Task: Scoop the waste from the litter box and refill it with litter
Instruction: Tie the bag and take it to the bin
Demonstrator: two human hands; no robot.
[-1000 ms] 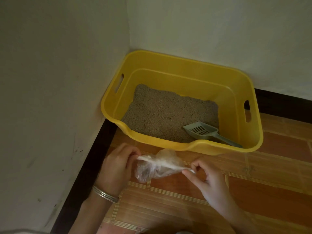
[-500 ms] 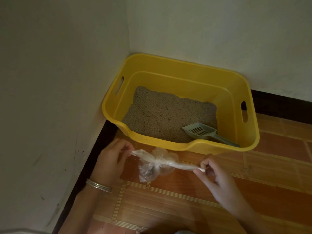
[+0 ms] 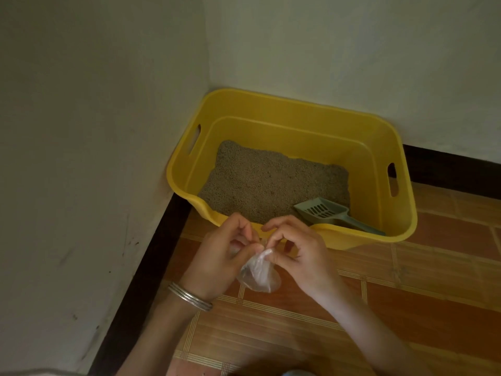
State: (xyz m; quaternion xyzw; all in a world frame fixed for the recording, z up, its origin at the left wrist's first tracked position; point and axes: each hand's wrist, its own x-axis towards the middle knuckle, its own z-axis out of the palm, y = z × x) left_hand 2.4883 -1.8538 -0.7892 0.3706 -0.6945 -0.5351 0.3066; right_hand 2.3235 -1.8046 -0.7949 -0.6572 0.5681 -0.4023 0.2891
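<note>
- A yellow litter box [image 3: 298,109] sits on a tiled floor [image 3: 406,308] in the corner of two walls, with a flat bed of grey litter [image 3: 271,183] inside
- A grey-green scoop [image 3: 324,211] lies in the box at the near right
- Just in front of the box, the left hand [image 3: 222,251] and right hand [image 3: 303,256] meet, fingers [image 3: 280,222] curled, pinching the top of a small clear plastic bag [image 3: 259,276] hanging below them
- Silver bangles [image 3: 189,296] circle the left wrist
</note>
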